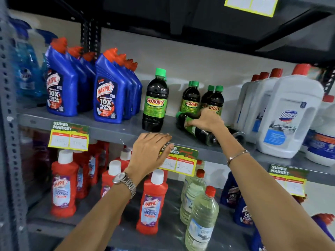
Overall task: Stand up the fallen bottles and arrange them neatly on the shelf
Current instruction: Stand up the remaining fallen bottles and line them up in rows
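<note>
A dark Sunny bottle with a green cap (201, 132) lies on its side on the grey middle shelf (116, 130), cap toward the left. My right hand (205, 120) is closed over its upper body. Behind it stand several upright Sunny bottles (192, 100). Another upright Sunny bottle (155, 104) stands alone near the shelf's front. My left hand (150, 151) rests flat on the shelf's front edge, fingers spread, holding nothing, partly covering a price tag (178, 161).
Blue Harpic bottles (107, 93) stand in rows at the left, white Domex jugs (288, 115) at the right. The lower shelf holds red Harpic bottles (153, 203) and clear bottles with red caps (201, 220). A perforated grey upright (9, 124) frames the left side.
</note>
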The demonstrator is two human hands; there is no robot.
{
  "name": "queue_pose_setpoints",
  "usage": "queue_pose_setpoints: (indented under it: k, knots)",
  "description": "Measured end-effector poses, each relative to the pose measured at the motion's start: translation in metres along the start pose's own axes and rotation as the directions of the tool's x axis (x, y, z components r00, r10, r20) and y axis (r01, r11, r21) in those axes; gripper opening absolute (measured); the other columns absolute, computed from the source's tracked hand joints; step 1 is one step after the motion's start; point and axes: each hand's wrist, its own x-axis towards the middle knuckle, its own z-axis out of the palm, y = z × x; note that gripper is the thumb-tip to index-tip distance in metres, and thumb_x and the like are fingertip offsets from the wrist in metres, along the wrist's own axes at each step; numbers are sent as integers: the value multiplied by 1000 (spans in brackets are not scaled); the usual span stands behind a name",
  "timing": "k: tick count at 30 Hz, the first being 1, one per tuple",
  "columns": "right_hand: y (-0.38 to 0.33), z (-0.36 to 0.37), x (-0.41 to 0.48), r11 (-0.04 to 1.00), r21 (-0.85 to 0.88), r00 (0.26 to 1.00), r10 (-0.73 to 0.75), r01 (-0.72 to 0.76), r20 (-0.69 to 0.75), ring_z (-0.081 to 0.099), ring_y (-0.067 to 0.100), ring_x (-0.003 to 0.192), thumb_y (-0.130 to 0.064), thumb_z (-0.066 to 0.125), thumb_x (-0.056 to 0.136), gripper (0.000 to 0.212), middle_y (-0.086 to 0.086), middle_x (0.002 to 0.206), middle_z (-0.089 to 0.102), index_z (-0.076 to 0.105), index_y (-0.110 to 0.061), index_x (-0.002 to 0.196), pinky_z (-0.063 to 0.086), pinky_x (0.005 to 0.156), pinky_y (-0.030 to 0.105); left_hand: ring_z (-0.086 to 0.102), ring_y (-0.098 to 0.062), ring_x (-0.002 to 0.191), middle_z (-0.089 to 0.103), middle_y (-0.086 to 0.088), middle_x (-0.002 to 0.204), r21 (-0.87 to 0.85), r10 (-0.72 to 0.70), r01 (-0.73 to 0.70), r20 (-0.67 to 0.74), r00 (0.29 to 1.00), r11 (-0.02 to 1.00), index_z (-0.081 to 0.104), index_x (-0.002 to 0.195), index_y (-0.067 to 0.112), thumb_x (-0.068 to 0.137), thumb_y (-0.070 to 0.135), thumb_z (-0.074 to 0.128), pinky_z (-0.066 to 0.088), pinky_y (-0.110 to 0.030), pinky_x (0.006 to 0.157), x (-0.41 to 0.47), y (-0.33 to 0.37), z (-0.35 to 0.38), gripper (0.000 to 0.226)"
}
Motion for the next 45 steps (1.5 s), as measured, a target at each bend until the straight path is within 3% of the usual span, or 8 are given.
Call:
queue_pose_setpoints:
  k: [2,6,22,26,32,37,42,45]
  knots:
    - [1,1,-5,977,214,992,27,0,-120,62,27,85,-45,70,68,44,4,79,62,61,-8,90,44,67,30,67,-16,91,73,0,100,-11,-10,10,0,1000,1000,71,102,14,91,37,46,45,-31,77,0,2,-1,35]
    - [1,7,-11,830,550,961,75,88,-267,50,25,118,-45,72,71,80,10,131,55,40,-9,135,39,91,30,67,-14,91,73,1,99,4,-3,3,-24,1000,1000,71,101,14,90,35,49,44,-30,78,1,2,-1,32]
    - [-3,20,-26,644,754,952,130,131,-276,38,18,121,-31,73,74,82,11,139,35,27,-11,138,32,104,29,66,-14,91,73,1,100,-11,0,0,-41,999,1000,71,102,14,91,34,47,44,-30,81,-1,4,-2,34]
    - [-10,-12,-14,452,883,975,108,126,-195,46,18,116,-19,62,83,71,11,139,42,24,-13,143,36,96,27,65,-18,103,69,-4,113,9,-2,3,-45,999,1000,69,107,13,92,34,44,45,-34,89,-1,4,0,37]
    - [-9,-38,0,618,779,991,-1,104,-132,54,20,105,-13,61,78,54,9,121,55,42,-11,129,43,83,29,57,-22,116,60,-7,128,80,41,-40,-8,999,996,58,124,15,95,32,37,41,-41,98,-8,6,7,39]
    - [-5,-38,2,724,680,979,30,118,-201,58,20,104,-27,78,69,63,8,117,59,47,-12,121,48,92,34,60,-21,111,62,-5,126,74,52,-50,-26,998,996,60,122,16,96,31,38,39,-37,96,-9,3,9,38]
    - [-7,-39,1,528,849,999,21,29,-47,48,3,83,-14,52,83,55,-9,92,52,37,-14,135,39,69,23,62,-19,106,64,-3,124,63,65,-62,-44,997,996,63,120,17,95,31,41,40,-33,91,-8,1,9,36]
    - [-5,-39,3,583,812,999,16,32,-51,51,8,84,-10,54,80,46,-7,90,53,46,-15,125,40,65,25,62,-18,104,64,-2,123,71,75,-72,-49,996,995,63,119,17,94,31,43,39,-32,90,-8,0,9,35]
